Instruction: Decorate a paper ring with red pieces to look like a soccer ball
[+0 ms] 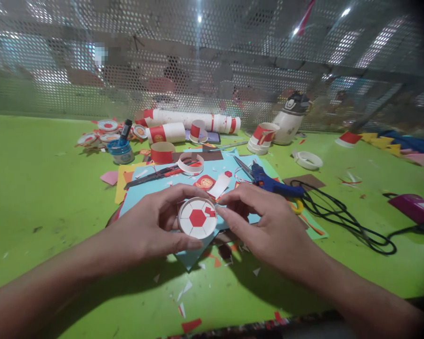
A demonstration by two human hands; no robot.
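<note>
My left hand [155, 219] is closed around a round white paper cup base [205, 230], its thumb below and its fingers over the top. A red hexagon [198, 218] sits at the middle of the white face, with thin dark lines running outward. Near the face's upper right edge is a small red paper piece [209, 212]. My right hand [257, 216] has thumb and forefinger pinched together at the right rim, close to that piece. What lies between those fingertips is hidden. Beneath both hands are light blue paper sheets [144, 197].
Around the papers lie scissors [243, 168], a blue glue gun [268, 181] with a black cable [342, 212], a red-black cutter [155, 175] and white paper rings [191, 164]. Behind stand a blue-lidded jar [120, 151], paper cups [263, 138] and a white flask [289, 122]. Paper scraps [191, 325] litter the green table.
</note>
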